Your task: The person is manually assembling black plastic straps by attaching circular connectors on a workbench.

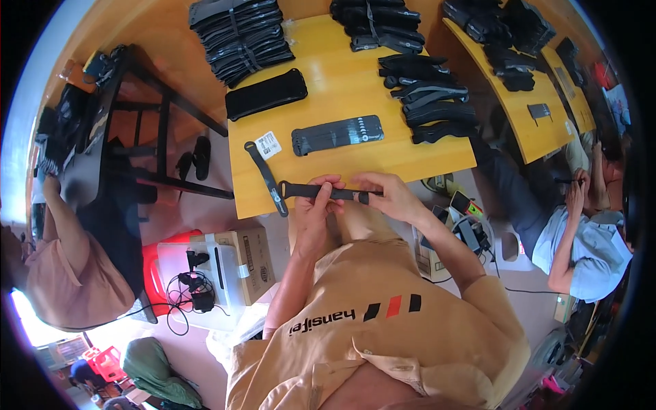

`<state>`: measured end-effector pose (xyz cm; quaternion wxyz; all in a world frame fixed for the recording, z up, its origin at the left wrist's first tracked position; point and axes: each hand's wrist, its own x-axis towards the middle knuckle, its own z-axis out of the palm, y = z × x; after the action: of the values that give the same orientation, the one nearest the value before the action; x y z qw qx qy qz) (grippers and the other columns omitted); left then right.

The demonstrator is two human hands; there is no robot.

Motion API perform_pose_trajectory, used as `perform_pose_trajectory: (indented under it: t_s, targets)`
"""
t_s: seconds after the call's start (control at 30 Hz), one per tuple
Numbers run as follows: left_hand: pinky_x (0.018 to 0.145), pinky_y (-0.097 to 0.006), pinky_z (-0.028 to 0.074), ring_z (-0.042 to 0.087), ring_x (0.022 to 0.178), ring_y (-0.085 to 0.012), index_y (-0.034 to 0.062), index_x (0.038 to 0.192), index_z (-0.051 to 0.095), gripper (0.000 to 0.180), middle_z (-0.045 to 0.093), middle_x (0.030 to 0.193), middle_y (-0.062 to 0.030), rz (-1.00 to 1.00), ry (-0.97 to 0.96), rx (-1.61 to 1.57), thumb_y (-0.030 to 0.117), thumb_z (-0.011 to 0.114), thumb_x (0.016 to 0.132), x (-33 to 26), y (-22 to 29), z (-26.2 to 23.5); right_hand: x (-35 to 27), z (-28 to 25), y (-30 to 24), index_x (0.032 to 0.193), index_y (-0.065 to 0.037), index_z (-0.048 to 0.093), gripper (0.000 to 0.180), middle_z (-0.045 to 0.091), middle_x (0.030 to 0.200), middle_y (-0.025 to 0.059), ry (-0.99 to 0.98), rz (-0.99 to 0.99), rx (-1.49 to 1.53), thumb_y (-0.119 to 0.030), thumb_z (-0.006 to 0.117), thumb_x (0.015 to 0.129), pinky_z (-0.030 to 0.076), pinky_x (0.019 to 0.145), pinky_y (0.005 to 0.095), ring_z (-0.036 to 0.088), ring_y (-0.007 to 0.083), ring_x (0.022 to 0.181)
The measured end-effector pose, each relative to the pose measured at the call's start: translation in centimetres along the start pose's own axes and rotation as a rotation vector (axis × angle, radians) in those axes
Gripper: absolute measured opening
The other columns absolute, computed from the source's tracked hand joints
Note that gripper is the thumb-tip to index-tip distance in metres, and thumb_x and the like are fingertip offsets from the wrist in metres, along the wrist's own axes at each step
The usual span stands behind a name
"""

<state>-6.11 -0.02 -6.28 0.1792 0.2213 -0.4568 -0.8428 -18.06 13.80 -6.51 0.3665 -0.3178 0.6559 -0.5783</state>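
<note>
A black strap (298, 190) with a loop at its left end stretches level between my hands, just off the table's near edge. My left hand (318, 208) is closed around its middle, thumb on top. At the strap's right end, the fingers of my right hand (395, 197) pinch it. A second black strap (265, 176), also looped at one end, lies on the yellow table (403, 160) to the left of my left hand. Beside it is a small white printed label (264, 145). Farther in lies a flat black packet (338, 135) with white print at one end.
A black pad (266, 94) lies behind the packet. Bundled black goods (240, 41) are stacked at the back left, with folded black pieces (434, 102) along the right. A box (256, 263) and a cable tangle (195, 290) are at lower left. People sit at both sides.
</note>
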Motion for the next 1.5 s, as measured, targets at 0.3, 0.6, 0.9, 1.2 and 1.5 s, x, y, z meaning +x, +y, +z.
perform_pose_trajectory:
  t_s: [0.3, 0.6, 0.9, 1.2, 1.5]
  targets:
    - [0.06, -0.023, 0.053, 0.061, 0.071, -0.013, -0.0021, 0.109, 0.055, 0.025, 0.061, 0.099, -0.0133, -0.014, -0.026, -0.01, 0.014, 0.043, 0.095, -0.1, -0.1, -1.1, -1.3, -3.5, 0.4, 0.098, 0.004, 0.061, 0.019, 0.062, 0.073, 0.0062, -0.013, 0.273, 0.377, 0.003, 0.053, 0.081, 0.045, 0.048, 0.0178, 0.055, 0.0065, 0.055]
    - [0.064, -0.025, 0.055, 0.062, 0.073, -0.0145, -0.0019, 0.109, 0.057, 0.024, 0.06, 0.102, -0.0126, -0.022, 0.02, -0.123, 0.013, 0.049, 0.092, 0.3, 0.2, -2.2, -0.9, -5.2, 1.3, 0.099, 0.002, 0.062, 0.018, 0.064, 0.085, 0.009, 0.18, 0.209, 0.388, -0.003, 0.054, 0.084, 0.055, 0.064, 0.0238, 0.063, 0.0125, 0.069]
    - [0.064, -0.023, 0.054, 0.064, 0.07, -0.0148, -0.0033, 0.101, 0.058, 0.017, 0.062, 0.082, -0.0085, 0.004, 0.235, 0.219, 0.004, 0.058, 0.085, 3.1, 1.2, -4.8, 1.3, -6.0, 1.8, 0.098, -0.001, 0.065, 0.019, 0.061, 0.078, 0.0034, 0.329, 0.163, 0.254, 0.002, 0.054, 0.082, 0.051, 0.058, 0.0178, 0.059, 0.0081, 0.068]
    - [0.061, -0.022, 0.052, 0.063, 0.067, -0.0152, -0.0045, 0.093, 0.059, 0.013, 0.062, 0.079, -0.0085, 0.051, 0.269, 0.422, 0.005, 0.058, 0.085, 7.2, 0.5, -5.7, 4.5, -6.2, 4.0, 0.096, -0.001, 0.065, 0.023, 0.06, 0.076, 0.0019, 0.459, 0.1, 0.129, 0.007, 0.049, 0.082, 0.041, 0.049, 0.0158, 0.052, 0.0039, 0.062]
    - [0.051, -0.019, 0.046, 0.056, 0.056, -0.0086, -0.0038, 0.085, 0.061, 0.01, 0.06, 0.07, -0.0046, 0.087, 0.366, 0.617, 0.005, 0.063, 0.081, 9.4, -0.5, -6.1, 6.3, -6.1, 5.4, 0.089, 0.0, 0.063, 0.017, 0.06, 0.07, -0.0002, 0.611, 0.067, 0.124, 0.009, 0.054, 0.078, 0.037, 0.047, 0.0159, 0.048, 0.0022, 0.055]
